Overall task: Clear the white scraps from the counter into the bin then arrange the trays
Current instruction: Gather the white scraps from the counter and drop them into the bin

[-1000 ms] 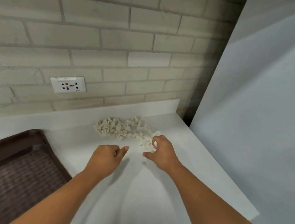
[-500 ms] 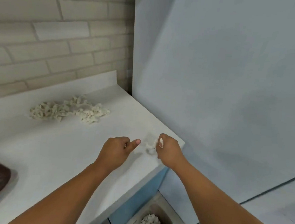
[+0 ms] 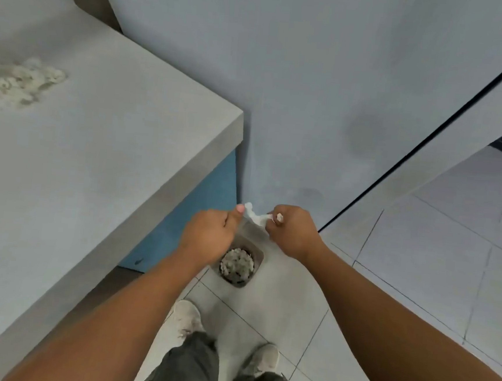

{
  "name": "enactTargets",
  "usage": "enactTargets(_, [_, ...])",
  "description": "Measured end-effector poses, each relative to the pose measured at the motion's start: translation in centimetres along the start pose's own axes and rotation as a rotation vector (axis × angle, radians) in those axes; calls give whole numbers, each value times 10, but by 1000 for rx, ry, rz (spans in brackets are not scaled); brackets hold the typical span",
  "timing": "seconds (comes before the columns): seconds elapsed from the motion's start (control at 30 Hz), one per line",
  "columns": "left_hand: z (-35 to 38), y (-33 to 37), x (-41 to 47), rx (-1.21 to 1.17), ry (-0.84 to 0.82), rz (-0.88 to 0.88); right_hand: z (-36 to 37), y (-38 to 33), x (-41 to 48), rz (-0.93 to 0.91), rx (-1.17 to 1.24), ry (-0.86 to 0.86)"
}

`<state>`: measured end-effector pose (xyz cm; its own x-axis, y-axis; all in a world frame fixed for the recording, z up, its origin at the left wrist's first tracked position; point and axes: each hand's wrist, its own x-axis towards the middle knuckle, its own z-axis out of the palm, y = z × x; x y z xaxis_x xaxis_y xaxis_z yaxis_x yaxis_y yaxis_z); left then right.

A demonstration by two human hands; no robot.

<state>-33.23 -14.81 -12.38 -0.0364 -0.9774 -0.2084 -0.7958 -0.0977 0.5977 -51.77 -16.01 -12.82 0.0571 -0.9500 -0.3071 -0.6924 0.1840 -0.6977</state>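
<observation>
The step in hand is the clearing of scraps, at the point of the drop. The bin (image 3: 258,262) stands on the floor and already has white scraps heaped inside it. Straight above the bin, the two hands hold a clump (image 3: 255,217) of scraps stretched between them. The right hand (image 3: 293,232) has its fingers clenched round one end of the clump. The left hand (image 3: 208,235) is curled into a fist with the thumb out. As far as the blur allows, that thumb pinches the other end against the side of the forefinger.

The counter (image 3: 94,161) lies up and to the left of the bin, with its corner close by. A pile (image 3: 16,81) of scraps sits on it, well away from the bin, so the clearing is only partly done. No trays are in view, so arranging them comes later.

The next move calls for both hands to let go while they are over the bin's mouth. The mouth looks narrow and the scraps look light and stringy, so a piece could cling to a finger or drift onto the tiles beside the bin. After that, the hands would need to go back to the pile for another handful.
</observation>
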Motion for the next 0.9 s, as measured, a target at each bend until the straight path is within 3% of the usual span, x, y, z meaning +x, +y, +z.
enactTargets(0.4, [156,-131,51,38,-204,-141,131,135,53,239,44,-53])
enactTargets(0.63, [251,-224,96,-193,-311,-344,203,213,83,312,88,-32])
enactTargets(0.9, [341,-281,117,-52,-464,-324,271,285,95,453,127,-75])
